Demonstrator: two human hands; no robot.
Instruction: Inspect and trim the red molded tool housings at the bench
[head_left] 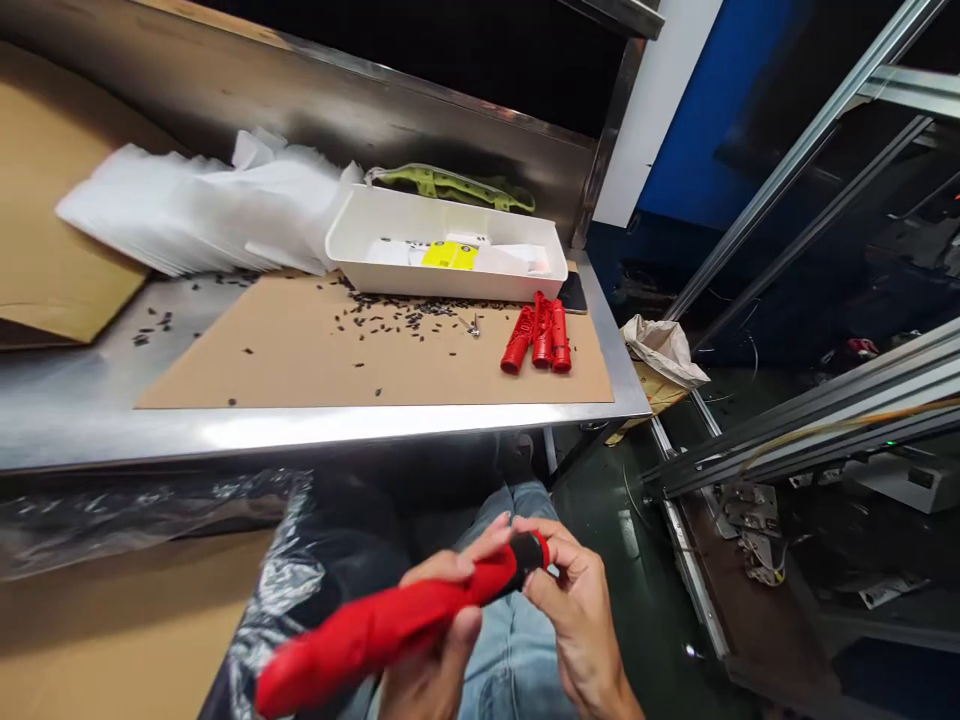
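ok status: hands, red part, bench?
Left hand gripping red folded tool. Right hand fingers on its black end cap. Three red parts and white tray on bench, untouched.

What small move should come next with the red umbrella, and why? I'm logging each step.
Probably press or twist the black cap home: the right hand pinches it at the red umbrella tip, while the left hand grips the folded body.
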